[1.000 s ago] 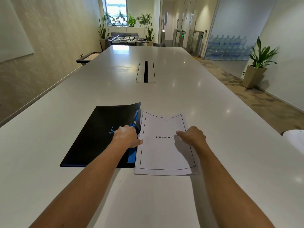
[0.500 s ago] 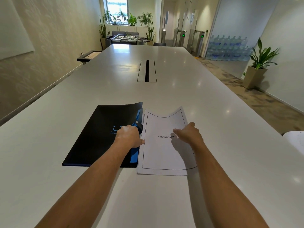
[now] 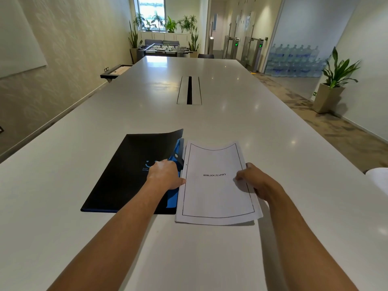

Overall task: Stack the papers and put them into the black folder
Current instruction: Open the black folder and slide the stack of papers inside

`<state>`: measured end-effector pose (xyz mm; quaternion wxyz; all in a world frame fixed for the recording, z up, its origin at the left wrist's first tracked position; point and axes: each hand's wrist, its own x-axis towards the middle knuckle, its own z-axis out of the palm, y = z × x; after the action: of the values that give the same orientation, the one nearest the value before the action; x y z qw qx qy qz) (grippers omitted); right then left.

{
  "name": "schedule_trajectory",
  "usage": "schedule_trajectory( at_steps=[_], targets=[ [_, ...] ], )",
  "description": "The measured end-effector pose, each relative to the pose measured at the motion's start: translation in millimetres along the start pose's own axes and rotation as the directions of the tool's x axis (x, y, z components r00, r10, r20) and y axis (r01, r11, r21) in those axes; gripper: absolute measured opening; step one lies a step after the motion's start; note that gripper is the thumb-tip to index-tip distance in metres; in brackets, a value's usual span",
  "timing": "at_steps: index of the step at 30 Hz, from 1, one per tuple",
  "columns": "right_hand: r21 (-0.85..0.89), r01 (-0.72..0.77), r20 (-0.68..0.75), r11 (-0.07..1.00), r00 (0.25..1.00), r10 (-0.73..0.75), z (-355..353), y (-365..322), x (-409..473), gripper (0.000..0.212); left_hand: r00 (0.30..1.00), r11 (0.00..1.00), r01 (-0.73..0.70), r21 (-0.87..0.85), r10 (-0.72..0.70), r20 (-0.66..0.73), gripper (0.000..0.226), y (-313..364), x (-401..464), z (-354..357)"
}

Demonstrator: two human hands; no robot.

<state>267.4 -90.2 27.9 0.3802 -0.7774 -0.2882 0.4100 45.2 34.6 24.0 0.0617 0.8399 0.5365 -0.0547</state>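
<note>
Black folder: lies open at 9 o'clock of the papers, touching their left edge.
Papers: stacked, long axis 12 to 6.
Left hand: curled, pressing the folder's blue spine.
Right hand: nearer, pinching the stack's right edge.

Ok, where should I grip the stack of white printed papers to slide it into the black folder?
Pinch the stack of white printed papers at its right long edge, from the right, where the right hand sits. That edge lies free, while the left edge abuts the open black folder under the left hand.
</note>
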Motion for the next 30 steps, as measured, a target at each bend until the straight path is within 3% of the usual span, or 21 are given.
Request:
schedule_trajectory(
  at_steps=[6,9,12,17,21,24,30],
  targets=[
    [0.086,0.062,-0.04,0.994,0.997,-0.059,-3.9,8.1,-3.0,0.03,1.0,0.995,0.0,-0.096,0.002,0.026,0.055,-7.0,1.1,-4.1],
    [0.244,0.082,-0.062,0.966,0.996,-0.069,-13.3,10.9,-2.1,0.04,1.0,0.983,0.005,-0.184,-0.002,0.017,0.036,-14.6,0.6,-9.4],
    [0.348,0.133,-0.134,0.928,0.987,-0.092,-19.7,5.3,-0.6,0.054,1.0,0.99,0.011,-0.143,-0.014,-0.02,0.02,-16.8,-3.9,-11.6],
    [0.393,0.22,-0.211,0.893,0.967,-0.146,-17.7,-23.4,-20.5,0.04,0.997,0.993,0.01,-0.113,-0.018,-0.075,0.012,-13.2,-7.8,-22.4],
    [0.364,0.251,-0.2,0.897,0.962,-0.188,0.7,-43.8,-26.3,0.038,0.994,0.994,0.027,-0.11,-0.038,-0.102,0.008,-9.2,-9.6,-35.3],
    [0.22,0.304,-0.215,0.927,0.942,-0.257,18.4,-53.2,-25.3,0.037,0.994,0.993,0.021,-0.119,-0.033,-0.102,0.006,-3.8,-11.7,-39.8],
    [0.04,0.298,-0.102,0.954,0.951,-0.293,41.6,-58.6,-27.2,0.053,0.995,0.989,0.009,-0.144,-0.024,-0.098,0.005,9.2,-17.1,-43.9]
  ],
)
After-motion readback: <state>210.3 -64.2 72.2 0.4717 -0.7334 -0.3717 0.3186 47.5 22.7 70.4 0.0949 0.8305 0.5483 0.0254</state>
